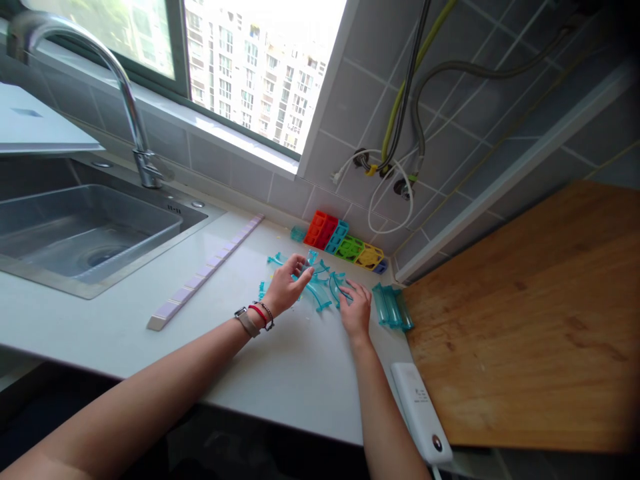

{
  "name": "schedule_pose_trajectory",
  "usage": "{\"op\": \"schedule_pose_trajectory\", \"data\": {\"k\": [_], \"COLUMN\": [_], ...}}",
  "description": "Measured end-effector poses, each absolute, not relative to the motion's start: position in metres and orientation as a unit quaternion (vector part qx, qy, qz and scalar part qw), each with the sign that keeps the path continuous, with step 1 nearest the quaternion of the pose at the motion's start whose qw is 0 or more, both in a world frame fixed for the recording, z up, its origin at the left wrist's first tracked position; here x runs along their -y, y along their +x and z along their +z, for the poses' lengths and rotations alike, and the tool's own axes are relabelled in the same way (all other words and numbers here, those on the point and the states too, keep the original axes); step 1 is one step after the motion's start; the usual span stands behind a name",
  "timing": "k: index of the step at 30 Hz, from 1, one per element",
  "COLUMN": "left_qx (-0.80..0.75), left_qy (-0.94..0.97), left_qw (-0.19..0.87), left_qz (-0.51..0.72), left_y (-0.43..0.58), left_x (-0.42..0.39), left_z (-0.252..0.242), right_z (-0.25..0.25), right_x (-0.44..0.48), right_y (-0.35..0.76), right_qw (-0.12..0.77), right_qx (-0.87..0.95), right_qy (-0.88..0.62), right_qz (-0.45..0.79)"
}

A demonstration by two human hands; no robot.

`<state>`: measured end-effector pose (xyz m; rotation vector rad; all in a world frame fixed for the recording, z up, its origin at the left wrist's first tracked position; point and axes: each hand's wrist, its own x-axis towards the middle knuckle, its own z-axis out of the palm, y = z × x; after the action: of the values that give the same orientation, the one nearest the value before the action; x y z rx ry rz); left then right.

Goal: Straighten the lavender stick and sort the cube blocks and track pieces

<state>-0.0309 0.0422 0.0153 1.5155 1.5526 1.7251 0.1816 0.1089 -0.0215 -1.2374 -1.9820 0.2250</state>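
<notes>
Several clear teal curved track pieces (320, 293) lie scattered on the white counter (300, 373). My left hand (289, 287) rests among them with its fingers curled round a teal piece at its fingertips. My right hand (356, 308) lies palm down just to the right, fingers spread and touching the curved pieces. A stack of straight teal track pieces (393, 307) sits right of my right hand. Behind, a row of coloured blocks (345, 247), red, blue, green and yellow, lines the tiled wall.
A steel sink (75, 233) with a tall tap (135, 120) fills the left. A long pale strip (205, 273) lies diagonally on the counter. A wooden board (530, 320) covers the right. A white device (420, 413) sits at the front edge. Cables (400, 133) hang on the wall.
</notes>
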Motion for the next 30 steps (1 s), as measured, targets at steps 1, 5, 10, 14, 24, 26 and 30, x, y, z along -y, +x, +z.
{"op": "schedule_pose_trajectory", "data": {"k": [1, 5, 10, 14, 24, 26, 30], "left_qx": [-0.551, -0.553, -0.551, -0.560, -0.543, -0.536, -0.513], "left_qy": [0.538, 0.540, 0.548, 0.554, 0.632, 0.667, 0.734], "left_qw": [0.184, 0.185, 0.181, 0.178, 0.129, 0.101, 0.072], "left_qz": [0.610, 0.607, 0.603, 0.590, 0.537, 0.507, 0.440], "left_y": [-0.031, -0.033, -0.033, -0.032, -0.030, -0.029, -0.027], "left_x": [-0.042, -0.044, -0.044, -0.043, -0.037, -0.035, -0.032], "left_z": [0.015, 0.013, 0.012, 0.012, 0.020, 0.021, 0.020], "right_z": [-0.022, -0.028, -0.032, -0.028, -0.010, -0.006, -0.002], "right_x": [-0.110, -0.111, -0.111, -0.109, -0.097, -0.094, -0.088], "right_y": [0.182, 0.183, 0.183, 0.182, 0.177, 0.176, 0.173], "right_qw": [0.379, 0.356, 0.363, 0.418, 0.490, 0.507, 0.528], "right_qx": [0.784, 0.786, 0.765, 0.735, 0.692, 0.690, 0.680], "right_qy": [-0.483, -0.498, -0.524, -0.522, -0.514, -0.500, -0.482], "right_qz": [0.088, 0.082, 0.089, 0.111, 0.132, 0.131, 0.159]}}
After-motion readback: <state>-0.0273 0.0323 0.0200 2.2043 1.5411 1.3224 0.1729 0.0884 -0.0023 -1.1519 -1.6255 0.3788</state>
